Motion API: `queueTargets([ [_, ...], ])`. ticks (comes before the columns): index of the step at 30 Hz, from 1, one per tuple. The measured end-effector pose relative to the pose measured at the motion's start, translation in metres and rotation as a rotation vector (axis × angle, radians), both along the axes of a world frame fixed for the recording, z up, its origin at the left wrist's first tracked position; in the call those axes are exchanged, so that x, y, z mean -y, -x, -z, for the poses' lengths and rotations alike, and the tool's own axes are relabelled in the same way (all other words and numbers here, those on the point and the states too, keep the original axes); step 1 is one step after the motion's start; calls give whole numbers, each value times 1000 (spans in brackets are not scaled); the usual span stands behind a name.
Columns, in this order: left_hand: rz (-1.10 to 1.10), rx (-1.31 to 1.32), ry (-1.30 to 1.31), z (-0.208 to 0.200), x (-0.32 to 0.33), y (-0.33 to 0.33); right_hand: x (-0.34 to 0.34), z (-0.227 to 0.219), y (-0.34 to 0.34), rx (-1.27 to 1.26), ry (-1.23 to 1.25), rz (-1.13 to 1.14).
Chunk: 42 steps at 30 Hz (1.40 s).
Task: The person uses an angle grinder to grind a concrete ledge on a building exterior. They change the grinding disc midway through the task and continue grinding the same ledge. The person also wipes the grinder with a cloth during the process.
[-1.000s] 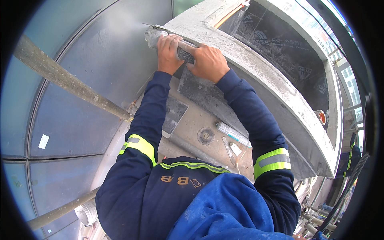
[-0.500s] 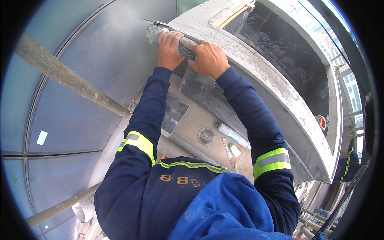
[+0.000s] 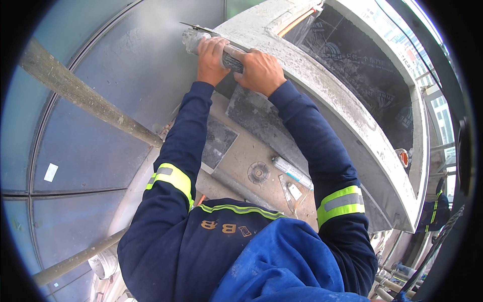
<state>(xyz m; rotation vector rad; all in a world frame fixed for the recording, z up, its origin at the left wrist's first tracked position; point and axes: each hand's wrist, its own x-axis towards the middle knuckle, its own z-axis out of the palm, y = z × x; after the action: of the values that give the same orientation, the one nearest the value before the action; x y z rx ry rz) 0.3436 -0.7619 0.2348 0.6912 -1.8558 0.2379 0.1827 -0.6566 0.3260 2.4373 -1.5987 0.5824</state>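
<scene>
Both my hands are closed round a dusty grey angle grinder (image 3: 233,63) at the top centre. Its thin disc (image 3: 198,28) shows edge-on, lying along the outer edge of a pale concrete ledge (image 3: 312,55). My left hand (image 3: 212,61) wraps the tool close to its silvery head. Farther right, my right hand (image 3: 261,71) grips the dark rear of the body, with its thumb stretched toward the left hand. The contact between disc and ledge is hidden behind the tool and fingers. Whitish haze hangs to the left of the head.
Glass panels (image 3: 90,156) rise on the left, crossed by a dirty metal pole (image 3: 85,95). Beyond the ledge is a window opening with dark plastic sheeting (image 3: 352,65). Below my arms lie a sealant tube (image 3: 292,171), a round drain cover (image 3: 258,172) and grey slabs (image 3: 219,143).
My hands and the grinder have shifted very slightly up and left, along with a small shift of the view. The grip is the same.
</scene>
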Motion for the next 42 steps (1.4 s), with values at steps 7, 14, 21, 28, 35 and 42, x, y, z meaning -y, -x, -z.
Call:
queueTargets([
  [7,3,-2,-19,1,6,-5,10,3,-5,9,21,-15],
  [14,-1,-25,-5,2,14,-9,15,-2,-12,24,-24,-9],
  [21,16,-29,5,-2,20,-17,18,-9,-19,-32,-40,0],
  [28,24,-21,-41,-8,-16,4,-14,-12,-1,-20,-35,13],
  [35,19,-32,-27,-7,-38,19,-35,-7,14,-19,-27,34],
  [42,30,-1,-44,-12,-48,21,-45,-10,16,6,-31,35],
])
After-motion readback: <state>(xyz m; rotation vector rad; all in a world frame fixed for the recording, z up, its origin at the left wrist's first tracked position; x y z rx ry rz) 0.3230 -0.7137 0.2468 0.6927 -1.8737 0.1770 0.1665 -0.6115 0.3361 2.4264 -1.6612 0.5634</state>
